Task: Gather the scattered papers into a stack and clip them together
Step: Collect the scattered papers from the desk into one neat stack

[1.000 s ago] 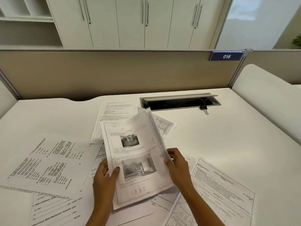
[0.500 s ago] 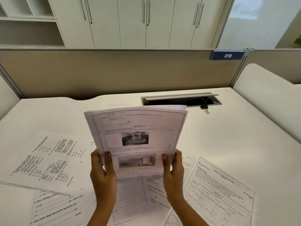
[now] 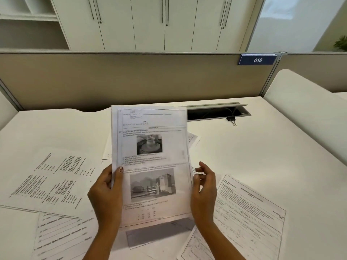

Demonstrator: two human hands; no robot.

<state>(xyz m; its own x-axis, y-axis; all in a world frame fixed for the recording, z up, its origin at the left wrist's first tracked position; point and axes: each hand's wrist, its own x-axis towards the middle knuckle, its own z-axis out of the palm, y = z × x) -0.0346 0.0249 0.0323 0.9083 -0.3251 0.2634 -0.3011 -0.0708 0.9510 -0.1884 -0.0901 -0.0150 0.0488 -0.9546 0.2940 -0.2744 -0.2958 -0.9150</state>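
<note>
A person's left hand [image 3: 105,194] pinches the left edge of a partial stack of papers [image 3: 152,162], thumb on the front, holding it upright over the white surface [image 3: 253,152]; the right hand [image 3: 203,190] stands at the stack's right edge with fingers spread open, touching or just beside it, clamped on nothing. With only one grip closed on the sheets, the stack could fan or slip on its free side, and the uneven edges visible at the top and right suggest the pages are not yet squared, so a clip put on now would likely bind them crooked. The top page shows printed text and two grey photographs, and a shadow falls beneath its lower edge. Loose sheets lie all around: a printed sheet [image 3: 56,182] to the left, a form sheet [image 3: 62,235] at lower left, a bordered sheet [image 3: 247,218] to the right, and another sheet [image 3: 193,139] peeking from behind the stack; any of them could be missed. The black binder clip [image 3: 231,120] rests well apart, at the edge of the open cable tray [image 3: 216,111], a long reach that a one-handed hold on the stack might not survive.
</note>
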